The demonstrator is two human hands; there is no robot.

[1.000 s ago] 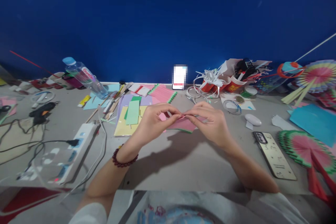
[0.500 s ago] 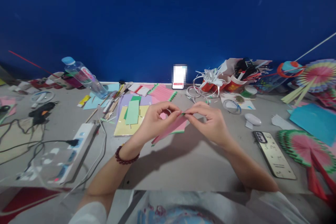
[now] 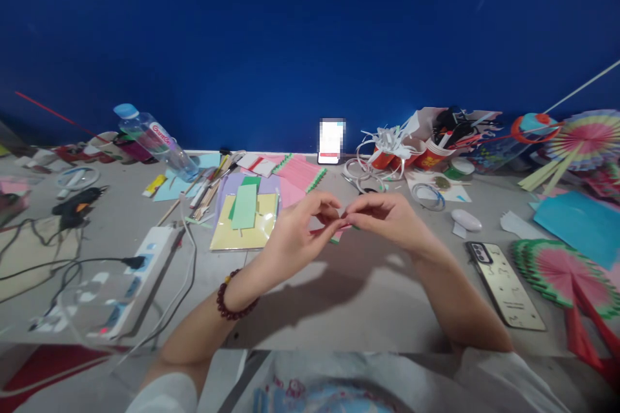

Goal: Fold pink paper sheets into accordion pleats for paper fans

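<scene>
Above grey desk (image 3: pixel 349 316), my left fingers (image 3: pixel 327 231) and right fingers (image 3: pixel 371 222) pinch pink paper (image 3: pixel 340 232), probably creasing it; next pinch needs evenness.

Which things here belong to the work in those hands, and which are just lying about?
Belong:
pink paper, held by left hand and right hand
probably the green-edged pleated pink paper behind

Apparently just lying about:
leaning bottle
phone, face down
power strip

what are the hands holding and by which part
The left hand and right hand pinch a pink-and-green paper piece between their fingertips; they hide most of it, so which part is gripped cannot be told.
</scene>
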